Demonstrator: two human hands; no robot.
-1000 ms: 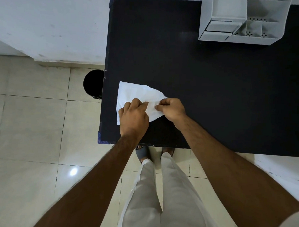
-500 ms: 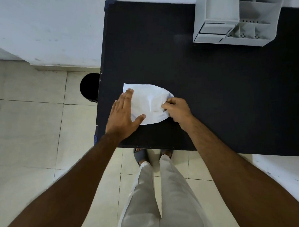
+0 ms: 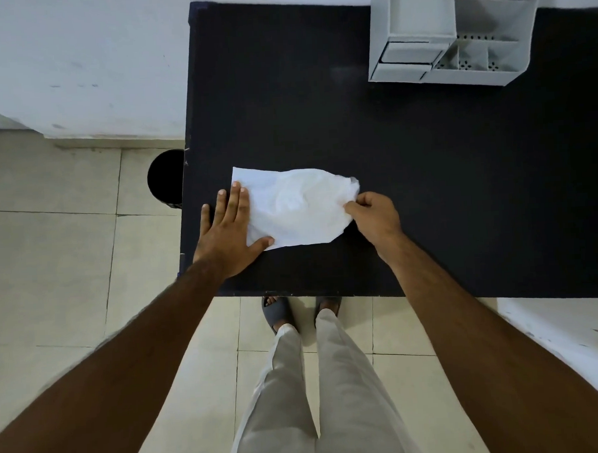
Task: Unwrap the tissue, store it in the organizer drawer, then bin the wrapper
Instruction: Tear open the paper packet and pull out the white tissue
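While the left hand point(image 3: 230, 229) presses flat, fingers spread, on the tissue's point(image 3: 296, 206) 9 o'clock end, the right hand point(image 3: 372, 216) pinches its 3 o'clock end; long axis runs 9–3 on the table point(image 3: 426, 186); organizer point(image 3: 447, 45) toward 1 o'clock.

The bench point(image 3: 426, 186) top is matt black and smooth, with only a faint sheen near the organizer point(image 3: 447, 38), which looks like pale grey plastic, smooth, with small perforations in the floor of its open compartments. The tissue point(image 3: 290, 209) is thin white paper, soft and creased, matt; its right part looks slightly glossier and crinkled, perhaps a film wrapper. The floor point(image 3: 52, 264) is glazed cream tile. The bin point(image 3: 163, 179) is black. The trousers point(image 3: 332, 396) are pale cloth.
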